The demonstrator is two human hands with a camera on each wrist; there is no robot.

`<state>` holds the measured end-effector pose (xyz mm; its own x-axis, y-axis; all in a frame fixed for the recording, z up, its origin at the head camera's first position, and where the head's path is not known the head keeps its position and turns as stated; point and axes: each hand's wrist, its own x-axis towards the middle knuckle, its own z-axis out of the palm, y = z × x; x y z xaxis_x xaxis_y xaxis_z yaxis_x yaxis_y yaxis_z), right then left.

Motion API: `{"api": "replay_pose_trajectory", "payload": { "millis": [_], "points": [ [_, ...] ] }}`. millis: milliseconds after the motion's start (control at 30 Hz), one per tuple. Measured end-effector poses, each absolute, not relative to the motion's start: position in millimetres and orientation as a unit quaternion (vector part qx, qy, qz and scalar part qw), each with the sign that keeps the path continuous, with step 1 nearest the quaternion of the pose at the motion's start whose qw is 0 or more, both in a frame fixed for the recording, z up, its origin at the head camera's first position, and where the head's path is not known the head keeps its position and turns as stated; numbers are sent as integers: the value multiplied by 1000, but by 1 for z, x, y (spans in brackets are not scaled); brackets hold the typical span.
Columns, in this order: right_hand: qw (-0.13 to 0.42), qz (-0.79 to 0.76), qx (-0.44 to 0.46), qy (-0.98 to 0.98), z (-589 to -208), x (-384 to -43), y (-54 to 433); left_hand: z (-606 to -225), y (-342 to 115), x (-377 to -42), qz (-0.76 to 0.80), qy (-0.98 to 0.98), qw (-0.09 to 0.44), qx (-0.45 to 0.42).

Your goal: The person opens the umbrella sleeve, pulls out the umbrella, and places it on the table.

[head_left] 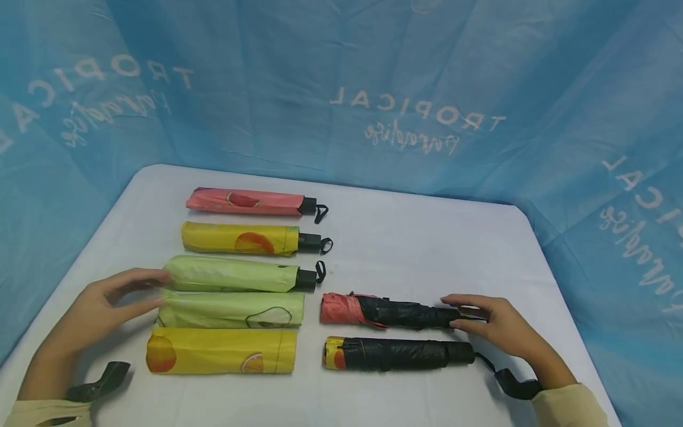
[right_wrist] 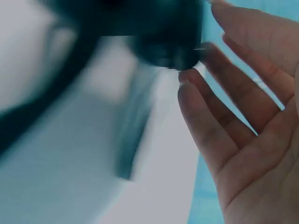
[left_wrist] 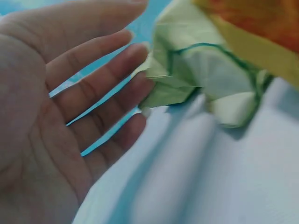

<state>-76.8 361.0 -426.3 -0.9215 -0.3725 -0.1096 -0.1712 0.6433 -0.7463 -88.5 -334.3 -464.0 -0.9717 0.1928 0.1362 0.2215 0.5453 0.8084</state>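
Straightening step, I judge. My left hand point(head_left: 101, 309): relaxed, fingers parted, at the upper pale-green folded umbrella point(head_left: 229, 274), toward the surface's point(head_left: 421, 237) left edge. Right hand point(head_left: 498, 326): loosely parted about the red-and-black folded umbrella's point(head_left: 402, 312) handle end, rightward. Next probably calls for light nudges.

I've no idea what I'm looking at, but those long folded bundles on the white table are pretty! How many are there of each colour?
Pinkish-red bundle: 1
Yellow bundles: 2
Light green bundles: 2
Black bundle with a red end: 1
Black bundle with a yellow end: 1
Total: 7
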Motion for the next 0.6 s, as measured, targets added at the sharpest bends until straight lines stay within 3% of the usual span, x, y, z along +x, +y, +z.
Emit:
{"api": "replay_pose_trajectory", "payload": {
  "millis": [200, 300, 600],
  "points": [
    [42, -382, -188, 904, -395, -92, 337, -453, -335, -96, -467, -875, 71, -107],
    [16, -381, -208, 901, -387, -104, 310, -448, -333, -106, -461, -877, 68, -118],
    [39, -291, -283, 913, -399, -133, 208, -467, -333, -126, -452, -880, 3, -144]
  ]
}}
